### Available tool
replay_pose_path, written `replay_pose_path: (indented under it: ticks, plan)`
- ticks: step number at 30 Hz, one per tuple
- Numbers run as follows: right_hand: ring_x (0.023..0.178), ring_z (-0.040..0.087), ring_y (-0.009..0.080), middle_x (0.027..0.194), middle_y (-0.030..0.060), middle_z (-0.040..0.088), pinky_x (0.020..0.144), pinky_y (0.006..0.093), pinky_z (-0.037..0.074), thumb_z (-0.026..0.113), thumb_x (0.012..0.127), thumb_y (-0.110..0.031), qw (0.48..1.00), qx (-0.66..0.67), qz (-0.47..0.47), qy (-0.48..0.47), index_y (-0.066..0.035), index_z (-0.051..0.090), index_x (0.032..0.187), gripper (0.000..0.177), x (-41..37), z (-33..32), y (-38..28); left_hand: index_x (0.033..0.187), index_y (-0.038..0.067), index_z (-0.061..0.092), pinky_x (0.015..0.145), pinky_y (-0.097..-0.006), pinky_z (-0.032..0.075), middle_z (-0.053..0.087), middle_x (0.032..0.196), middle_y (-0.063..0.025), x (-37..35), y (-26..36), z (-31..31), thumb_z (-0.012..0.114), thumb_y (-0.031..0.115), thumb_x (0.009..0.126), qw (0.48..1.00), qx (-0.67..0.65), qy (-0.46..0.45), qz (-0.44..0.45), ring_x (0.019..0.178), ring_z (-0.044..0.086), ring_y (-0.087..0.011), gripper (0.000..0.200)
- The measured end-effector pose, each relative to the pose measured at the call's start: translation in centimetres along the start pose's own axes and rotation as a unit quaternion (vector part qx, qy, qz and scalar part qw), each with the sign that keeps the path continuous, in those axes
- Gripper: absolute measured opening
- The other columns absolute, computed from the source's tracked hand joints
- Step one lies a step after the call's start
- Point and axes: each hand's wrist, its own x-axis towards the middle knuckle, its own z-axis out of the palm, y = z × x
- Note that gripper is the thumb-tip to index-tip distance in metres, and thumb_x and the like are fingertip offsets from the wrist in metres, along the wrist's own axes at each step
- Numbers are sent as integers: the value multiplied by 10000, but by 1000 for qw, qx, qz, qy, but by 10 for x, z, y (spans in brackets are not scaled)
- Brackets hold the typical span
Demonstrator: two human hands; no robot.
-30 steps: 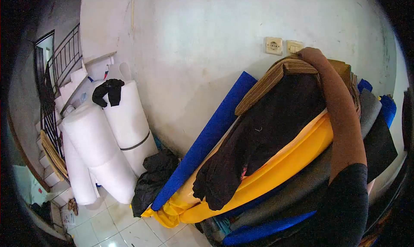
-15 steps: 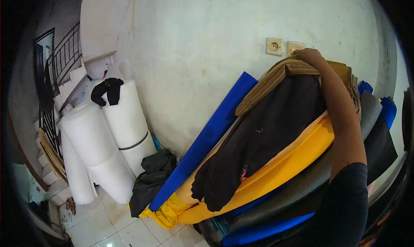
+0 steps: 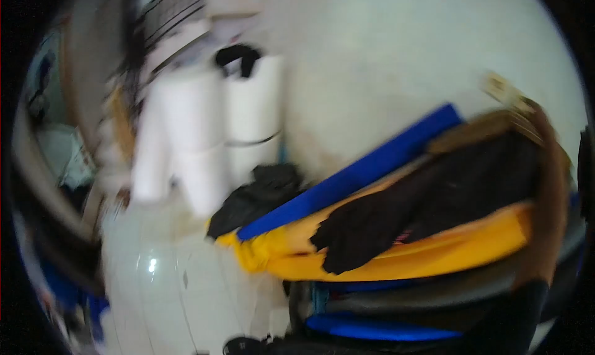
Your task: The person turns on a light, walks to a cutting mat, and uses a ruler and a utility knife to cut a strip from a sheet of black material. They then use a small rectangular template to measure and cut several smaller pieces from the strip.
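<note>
My right arm stretches up along the right side, its hand point(image 3: 534, 107) blurred beside the pale wall switch plate point(image 3: 524, 101). Motion smears the fingers, so I cannot tell whether they are open or closed. Just below the hand, brown striped cloth point(image 3: 477, 130) and a black garment point(image 3: 434, 200) drape over leaning rolls of material. These include a blue roll point(image 3: 353, 169) and a yellow roll point(image 3: 396, 262). A socket point(image 3: 496, 85) sits left of the switch. My left hand is out of view.
White rolls point(image 3: 192, 125) stand left of centre, with a black cloth point(image 3: 238, 58) on top. A black bag-like bundle point(image 3: 260, 194) lies by the blue roll's foot. Shiny tile floor point(image 3: 161, 293) stretches across the lower left. Stair railings point(image 3: 170, 11) rise at the upper left.
The view has turned left and down and become blurred, so the rolls and wall plates appear farther right. My right hand stays up by the switch.
</note>
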Motion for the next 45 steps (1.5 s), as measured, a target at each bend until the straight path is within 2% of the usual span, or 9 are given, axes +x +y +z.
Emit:
replay_pose_path:
  ticks: [2,5,10,23,24,27,28,38,45]
  plan:
    - [1117,681,299,1253,135,697,906,450,558,529,1025,-274,973,229,17,33,-155,592,1404,402,-121,40,-154,1400,114,630,1181,-408,388,623,1395,-197,-5,-1,-4,554,323,1011,983,137,10,120,1379,526,-283,448]
    - [1137,664,290,1282,131,675,922,444,545,536,1023,-286,832,508,30,-222,-157,565,1426,423,-334,112,-368,971,106,707,717,-524,549,720,919,-146,-54,-14,-13,665,218,880,822,533,-24,198,908,697,-358,150]
    - [1170,635,275,1330,124,638,949,434,523,547,1021,-304,572,528,-141,-612,-160,518,1462,465,-557,104,-582,1011,-7,761,971,-448,537,732,1125,-231,-178,40,-6,692,448,870,969,84,153,-175,1109,685,-372,481]
    - [1257,560,236,1456,106,542,1020,406,467,577,1016,-353,582,446,-258,-629,-168,399,1557,599,-488,116,-662,1093,-15,744,982,-451,528,729,1123,-246,-443,-169,77,698,450,870,884,-186,309,-298,1088,687,-393,518]
    - [1263,554,233,1466,105,534,1025,404,462,579,1016,-357,533,477,-272,-644,-168,389,1564,610,-504,103,-672,1095,-15,742,984,-453,526,729,1119,-244,-470,-180,73,696,447,874,874,-187,324,-311,1088,687,-394,515]
    - [1283,537,224,1495,101,512,1042,398,449,586,1015,-369,86,576,-380,-719,-170,362,1586,645,-599,31,-721,1112,-14,723,947,-438,540,736,1087,-237,-567,-201,88,680,414,895,831,-207,402,-325,1054,702,-373,482]
    - [1068,648,222,1297,101,648,860,373,529,586,1015,-325,257,448,-434,-738,-135,456,1524,558,-650,-48,-743,1109,-15,722,935,-433,542,739,1074,-231,-597,-202,91,680,409,897,804,-240,422,-342,1041,707,-363,477]
    - [828,687,214,1084,91,707,645,384,561,526,1033,-290,300,203,-572,-736,-110,569,1375,389,-796,-187,-857,992,-42,712,751,-379,535,721,836,-139,-702,-268,172,705,325,898,536,-478,618,-320,791,689,-240,379]
    - [812,681,242,1055,111,698,632,394,551,562,1009,-413,419,153,-591,-673,-88,596,1332,460,-849,-288,-986,907,-34,723,773,-435,547,713,798,-176,-741,-303,240,650,458,892,545,-509,462,-481,798,700,-290,498]
